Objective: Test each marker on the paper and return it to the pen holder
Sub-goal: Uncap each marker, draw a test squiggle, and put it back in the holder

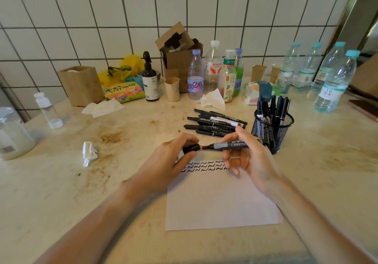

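Two hands meet above the paper (223,200) as we work: our left hand (171,157) pinching the black cap (191,148), our right hand (248,157) gripping the grey-banded marker (229,145) level, chisel tip bared, probably for recapping, beside the holder (273,129).

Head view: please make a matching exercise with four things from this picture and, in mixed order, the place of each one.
Things:
1. marker cap
2. open marker
3. pile of markers
4. paper

Places:
A. lying on the table behind the hands
B. held in the right hand
C. flat on the table under the hands
D. held in the left hand

Pairs: 1-D, 2-B, 3-A, 4-C
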